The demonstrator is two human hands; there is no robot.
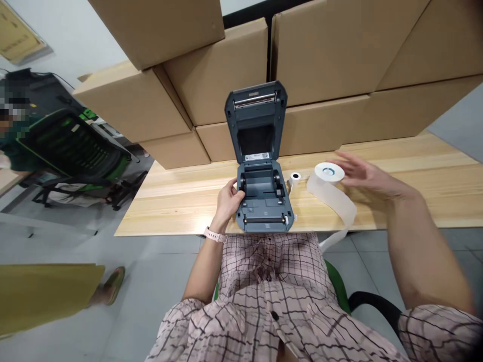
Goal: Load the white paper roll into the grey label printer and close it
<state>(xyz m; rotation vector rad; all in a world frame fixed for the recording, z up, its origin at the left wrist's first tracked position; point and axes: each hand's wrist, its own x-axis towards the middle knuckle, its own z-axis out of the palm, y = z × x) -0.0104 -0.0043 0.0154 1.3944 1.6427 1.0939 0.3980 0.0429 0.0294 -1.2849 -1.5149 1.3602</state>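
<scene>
A dark grey label printer [260, 203] stands on the wooden table with its lid [256, 125] raised and its inside exposed. My left hand [229, 201] grips the printer's left rim, thumb over the edge and fingers along the side. To the printer's right, a large white label roll [323, 173] stands on end, its loose strip trailing over the table's front edge. Beside that roll is my right hand [358, 173], slightly blurred, with fingers apart; whether a fingertip touches the roll I cannot tell. A small white paper roll [295, 178] sits between printer and large roll.
Stacked cardboard boxes [320, 55] line the back of the wooden table [169, 201], close behind the raised lid. At the left are a black and green office chair [75, 146] and a partly seen person. Another person's foot [113, 286] shows at lower left.
</scene>
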